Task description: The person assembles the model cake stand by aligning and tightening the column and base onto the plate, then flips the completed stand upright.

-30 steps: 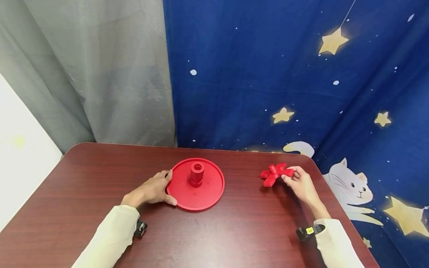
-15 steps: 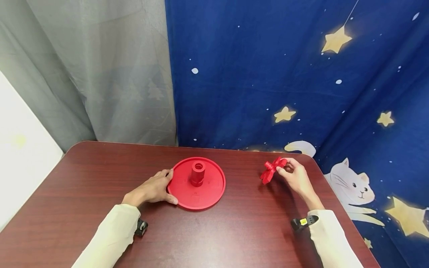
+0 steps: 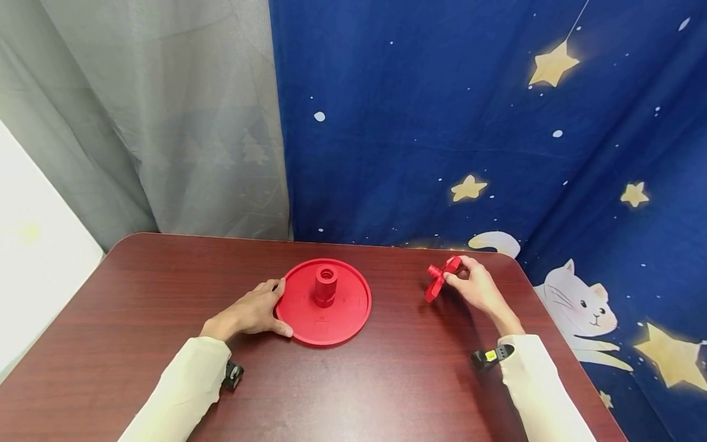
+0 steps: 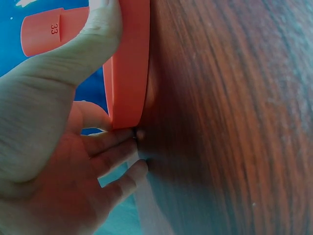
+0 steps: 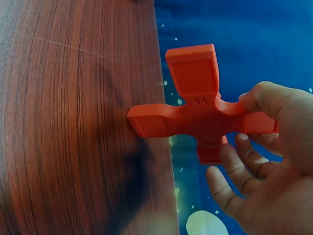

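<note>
A red round base [image 3: 345, 322] with a raised rim lies on the table, and a hollow upright post [image 3: 326, 283] with a threaded mouth stands at its middle. My left hand [image 3: 251, 313] holds the rim at its left side, thumb at the near edge and fingers farther back. In the left wrist view the number 33 shows on the post. Over the right part of the table my right hand [image 3: 477, 290] pinches one arm of a red four-armed cross piece [image 5: 200, 115]. The cross is tilted, its threaded stub [image 3: 433, 271] facing left toward the post.
The dark red wooden table [image 3: 353, 393] has a rounded far edge. Behind it hang a grey curtain [image 3: 210, 123] and a blue curtain [image 3: 386, 123] with stars and a cat. Black wrist cameras [image 3: 486, 357] sit by the light sleeves.
My right hand has moved a little left with the cross piece and turned it from stub up to stub facing left. My left hand and the round base stay in place.
</note>
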`<state>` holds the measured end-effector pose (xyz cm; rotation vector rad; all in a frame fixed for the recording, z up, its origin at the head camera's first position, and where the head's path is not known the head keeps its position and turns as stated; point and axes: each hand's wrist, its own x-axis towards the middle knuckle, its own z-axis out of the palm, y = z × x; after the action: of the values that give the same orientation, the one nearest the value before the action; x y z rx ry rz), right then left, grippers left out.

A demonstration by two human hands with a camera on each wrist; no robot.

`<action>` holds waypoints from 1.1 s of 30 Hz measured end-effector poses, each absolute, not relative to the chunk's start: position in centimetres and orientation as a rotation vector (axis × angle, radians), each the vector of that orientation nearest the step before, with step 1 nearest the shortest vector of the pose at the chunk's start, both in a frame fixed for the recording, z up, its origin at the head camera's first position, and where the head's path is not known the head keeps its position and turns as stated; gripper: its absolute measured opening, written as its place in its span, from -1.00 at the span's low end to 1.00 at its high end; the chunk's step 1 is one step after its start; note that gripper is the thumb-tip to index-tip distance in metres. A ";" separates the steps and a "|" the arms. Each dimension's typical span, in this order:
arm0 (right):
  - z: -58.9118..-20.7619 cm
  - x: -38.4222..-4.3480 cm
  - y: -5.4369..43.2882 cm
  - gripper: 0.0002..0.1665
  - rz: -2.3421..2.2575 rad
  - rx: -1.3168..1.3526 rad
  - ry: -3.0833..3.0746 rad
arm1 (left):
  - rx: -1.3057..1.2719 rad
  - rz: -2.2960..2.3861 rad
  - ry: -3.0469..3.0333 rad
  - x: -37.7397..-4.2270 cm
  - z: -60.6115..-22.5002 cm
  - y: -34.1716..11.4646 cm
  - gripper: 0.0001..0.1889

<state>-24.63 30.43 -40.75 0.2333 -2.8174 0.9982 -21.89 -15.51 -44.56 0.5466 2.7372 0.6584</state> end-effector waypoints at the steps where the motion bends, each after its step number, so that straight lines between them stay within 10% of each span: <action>1: -40.8 -24.7 30.3 -0.73 0.979 0.234 -2.827 | 0.545 0.659 2.736 -21.9 -44.6 -15.5 0.24; 33: -41.2 -24.9 27.0 -0.67 1.467 0.254 -2.738 | 0.541 0.659 2.744 -21.8 -44.6 -15.6 0.25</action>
<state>-24.91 27.01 -41.20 0.2535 -2.7377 1.4674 -21.83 -15.56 -44.60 0.5405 2.7437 0.6594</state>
